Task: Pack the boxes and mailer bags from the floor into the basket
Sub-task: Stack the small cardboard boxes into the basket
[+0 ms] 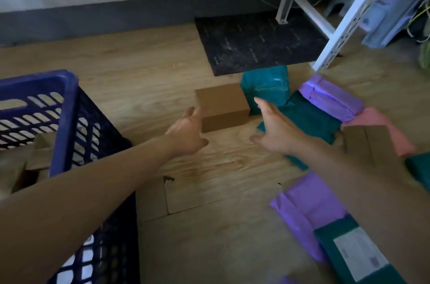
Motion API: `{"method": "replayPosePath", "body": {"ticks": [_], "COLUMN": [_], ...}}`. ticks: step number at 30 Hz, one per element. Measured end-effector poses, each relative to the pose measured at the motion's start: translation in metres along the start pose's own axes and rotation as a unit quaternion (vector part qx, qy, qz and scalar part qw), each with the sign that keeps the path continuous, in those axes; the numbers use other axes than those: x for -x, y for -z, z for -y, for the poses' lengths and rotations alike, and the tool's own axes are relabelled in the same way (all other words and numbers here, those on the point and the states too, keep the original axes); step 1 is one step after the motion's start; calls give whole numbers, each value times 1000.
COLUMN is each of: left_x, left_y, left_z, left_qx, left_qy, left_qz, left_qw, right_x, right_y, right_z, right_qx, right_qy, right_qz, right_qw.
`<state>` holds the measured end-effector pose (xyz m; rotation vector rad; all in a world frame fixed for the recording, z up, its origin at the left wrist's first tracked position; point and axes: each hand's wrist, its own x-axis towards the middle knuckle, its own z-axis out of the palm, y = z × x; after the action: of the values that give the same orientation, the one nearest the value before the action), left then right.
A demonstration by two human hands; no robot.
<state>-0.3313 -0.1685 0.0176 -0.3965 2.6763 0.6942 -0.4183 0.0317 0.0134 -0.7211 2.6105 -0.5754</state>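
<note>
The small brown cardboard box (pixel 221 107) sits on the wood-look floor (pixel 139 74), right between the person's two outstretched hands. The left hand (pixel 186 132) is flat and relaxed. Its straight fingers lie at the box's near left corner, though I can't tell if they actually touch it. The right hand (pixel 277 130) is just to the box's right with its fingers spread wide, holding nothing. It hovers over a flat teal mailer bag (pixel 311 118). The box is plain, matte and sharp-edged. Behind it, pressed against its far right side, is a puffy teal mailer (pixel 265 88), glossy and crinkled. Further right lie a shiny purple mailer (pixel 330 100), a pink mailer (pixel 381 125) and another cardboard box (pixel 367 142), partly hidden by the right forearm. Nearer the person are a flat purple bag (pixel 302 209) and a dark green mailer (pixel 353 251) with a white label. The blue plastic basket (pixel 62 102) stands on the left beside the left arm. Its walls are slotted lattice, and brown cardboard shows inside. A black mat (pixel 256 44) and a white perforated metal rack leg (pixel 349 18) stand beyond.
</note>
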Motion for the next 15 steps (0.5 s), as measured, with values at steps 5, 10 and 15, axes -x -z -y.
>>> {"method": "replayPosePath", "body": {"ticks": [5, 10, 15], "left_x": [-46, -73, -83], "left_y": [-15, -26, -37], "left_z": [11, 21, 28], "left_qx": [45, 130, 260], "left_qy": [61, 115, 122], "left_qz": [-19, -14, 0], "left_qw": [997, 985, 958], "right_x": [-56, -96, -108], "right_y": [-28, -45, -58], "right_z": [-17, -20, -17], "right_qx": [-62, -169, -221], "right_qy": [-50, -117, -170], "right_qz": [8, 8, 0], "right_qw": [997, 979, 960]}}
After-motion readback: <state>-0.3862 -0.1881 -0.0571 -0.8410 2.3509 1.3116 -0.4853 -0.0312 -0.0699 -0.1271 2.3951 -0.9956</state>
